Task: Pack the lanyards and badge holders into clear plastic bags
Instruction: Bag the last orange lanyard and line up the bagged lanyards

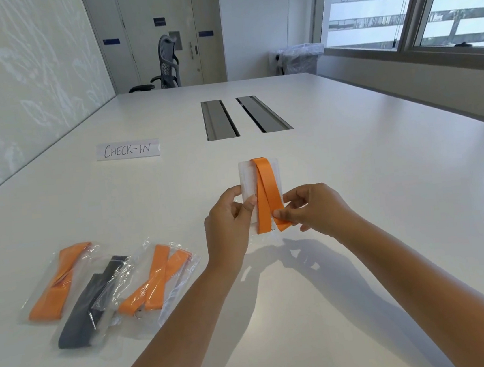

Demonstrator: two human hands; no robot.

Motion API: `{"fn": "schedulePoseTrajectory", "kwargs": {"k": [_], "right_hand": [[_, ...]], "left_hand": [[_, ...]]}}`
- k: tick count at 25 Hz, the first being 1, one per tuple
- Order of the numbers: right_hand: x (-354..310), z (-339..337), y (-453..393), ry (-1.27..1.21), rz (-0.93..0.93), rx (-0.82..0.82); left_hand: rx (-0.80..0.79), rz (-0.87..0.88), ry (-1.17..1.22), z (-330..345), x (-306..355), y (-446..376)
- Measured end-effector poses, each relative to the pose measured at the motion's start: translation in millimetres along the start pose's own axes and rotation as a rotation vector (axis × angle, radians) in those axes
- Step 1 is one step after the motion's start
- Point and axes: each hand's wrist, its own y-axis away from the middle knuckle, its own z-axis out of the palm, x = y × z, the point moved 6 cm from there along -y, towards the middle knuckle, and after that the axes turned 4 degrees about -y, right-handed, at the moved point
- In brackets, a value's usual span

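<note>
Two bare forearms reach out over the white table (354,170), and both hands are raised just above it, busy with one bundle. The left hand (227,224) has its thumb and fingers curled round the left edge of a pale badge holder (247,176), gripping it upright. An orange lanyard (266,192) is folded in a loop over the front of that holder, and the right hand (313,208) pinches the strap's lower ends between thumb and fingertips, right by a small metal clip. Off to the left, nearer the table's edge, three clear plastic bags lie side by side and partly overlapping: one with an orange strap (56,286), a middle one with a dark strap (89,309), and another with an orange strap (152,281). Farther back a paper sign (127,150) reads "CHECK-IN", with two cable slots (242,116) beside it. An office chair (165,63) stands beyond the far end.
</note>
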Motion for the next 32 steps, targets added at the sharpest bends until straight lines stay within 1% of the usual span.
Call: {"fn": "schedulePoseTrajectory", "kwargs": {"k": [2, 6, 9, 11, 14, 17, 22, 25, 27, 29, 30, 32], "right_hand": [[3, 2, -1, -0.035, 0.046, -0.061], [1, 10, 0, -0.155, 0.045, -0.1], [1, 10, 0, -0.187, 0.018, -0.078], [0, 10, 0, -0.221, -0.008, -0.069], [-1, 11, 3, -0.401, -0.053, -0.058], [1, 13, 3, -0.509, -0.052, -0.011], [1, 20, 4, -0.487, -0.09, 0.004], [1, 20, 3, -0.468, -0.094, 0.018], [0, 19, 3, -0.428, -0.119, 0.044], [-1, 18, 4, -0.401, -0.149, 0.069], [-2, 18, 4, -0.404, -0.156, 0.074], [-1, 19, 4, -0.429, -0.15, 0.07]], "left_hand": [[-0.008, 0.017, 0.008, 0, 1, 0], [0.098, 0.034, 0.055, -9, 4, 3], [0.071, 0.062, 0.03, -7, 10, 5], [0.098, 0.096, 0.004, -8, 14, 7], [0.147, 0.092, 0.027, -11, 14, 8], [0.077, 0.056, 0.009, -4, 9, 6], [0.053, -0.019, -0.019, -2, 3, 3], [0.045, 0.021, -0.054, -1, 5, 4], [0.078, 0.071, -0.115, -1, 8, 7], [0.117, 0.079, -0.147, -3, 7, 8], [0.117, 0.06, -0.135, -3, 6, 7], [0.059, 0.002, -0.081, -1, 2, 3]]}}
